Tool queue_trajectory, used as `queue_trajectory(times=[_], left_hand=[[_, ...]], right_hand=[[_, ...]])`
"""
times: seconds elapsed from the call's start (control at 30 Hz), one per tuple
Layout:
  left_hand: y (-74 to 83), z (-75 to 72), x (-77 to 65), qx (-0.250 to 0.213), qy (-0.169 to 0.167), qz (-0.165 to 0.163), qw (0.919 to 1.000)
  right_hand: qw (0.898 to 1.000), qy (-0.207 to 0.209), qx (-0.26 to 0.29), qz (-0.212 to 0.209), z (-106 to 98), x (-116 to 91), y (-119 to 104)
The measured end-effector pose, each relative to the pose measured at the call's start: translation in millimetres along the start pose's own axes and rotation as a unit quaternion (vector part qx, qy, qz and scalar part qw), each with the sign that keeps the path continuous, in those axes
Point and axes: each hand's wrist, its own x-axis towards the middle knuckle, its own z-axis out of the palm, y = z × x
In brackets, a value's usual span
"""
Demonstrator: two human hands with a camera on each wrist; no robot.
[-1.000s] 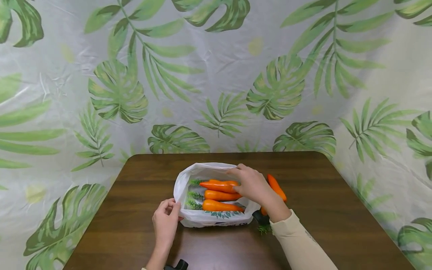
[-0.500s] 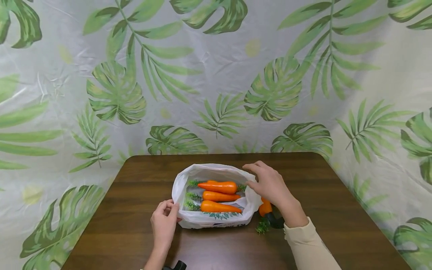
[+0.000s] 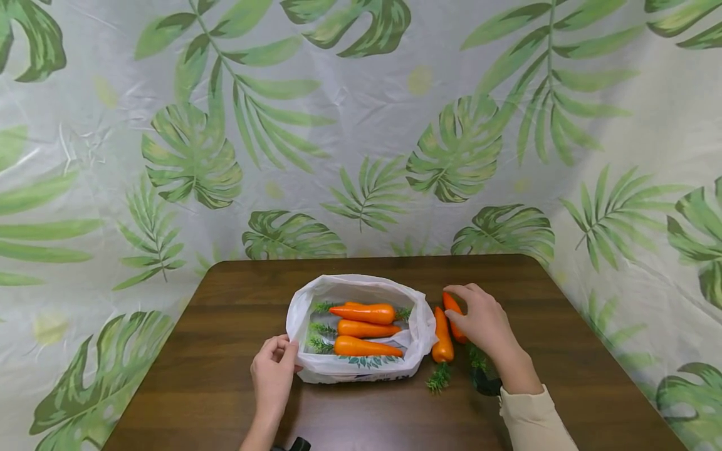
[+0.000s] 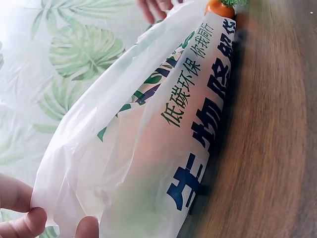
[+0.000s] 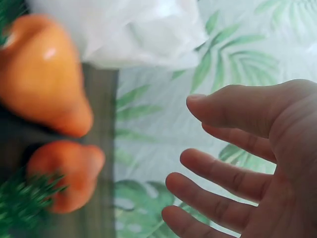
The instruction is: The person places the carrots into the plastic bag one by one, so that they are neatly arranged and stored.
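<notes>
A white plastic bag point(image 3: 352, 371) with printed lettering lies with its mouth held wide, and several orange carrots point(image 3: 368, 346) with green tops show inside it. My left hand point(image 3: 273, 376) pinches the bag's left rim between thumb and fingers; the left wrist view shows the thin film point(image 4: 64, 188) caught there. To the right of the bag two more carrots lie on the table, a nearer one point(image 3: 442, 338) and a farther one point(image 3: 455, 318). Over the farther carrot hovers my right hand point(image 3: 486, 319), fingers spread and holding nothing in the right wrist view.
The brown wooden table point(image 3: 225, 351) has rounded far corners. Behind it hangs a pale curtain point(image 3: 361, 125) printed with green leaves. A black wrist strap piece point(image 3: 485, 382) shows below my right hand.
My right hand has left the inside of the bag, passed over its right rim and reached the loose carrots. A carrot with its top pointing right now rests in the bag. The left hand stays put.
</notes>
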Motion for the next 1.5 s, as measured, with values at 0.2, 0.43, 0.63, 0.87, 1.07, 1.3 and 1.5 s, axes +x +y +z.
queue_trajectory(times=[0.2, 0.43, 0.63, 0.87, 1.07, 1.3, 1.5], left_hand=[[-1.8, -2.0, 0.1, 0.002, -0.003, -0.001, 1.0], [-5.1, -3.1, 0.2, -0.014, -0.006, 0.009, 0.9998], [-3.3, -2.4, 0.4, -0.015, -0.005, 0.01, 0.9998], [-3.1, -2.0, -0.9, -0.007, -0.008, 0.004, 0.9999], [-3.7, -2.7, -1.9, -0.012, -0.009, 0.007, 0.9999], [-5.1, -2.3, -3.1, -0.009, -0.013, 0.007, 0.9998], [-5.2, -3.0, -2.2, -0.004, -0.015, 0.01, 0.9998]], right_hand=[[1.0, 0.011, -0.002, 0.018, 9.2, -10.5, 24.1], [0.999, -0.004, 0.0, 0.049, 23.1, -15.8, 42.5], [0.998, -0.014, -0.001, 0.065, 31.2, -16.2, 48.8], [0.996, -0.022, 0.003, 0.082, 35.6, -17.5, 54.1], [0.996, -0.02, 0.004, 0.091, 38.2, -20.3, 55.9], [0.995, -0.023, -0.008, 0.102, 39.9, -22.7, 60.3], [0.993, -0.023, -0.009, 0.114, 40.5, -21.8, 62.9]])
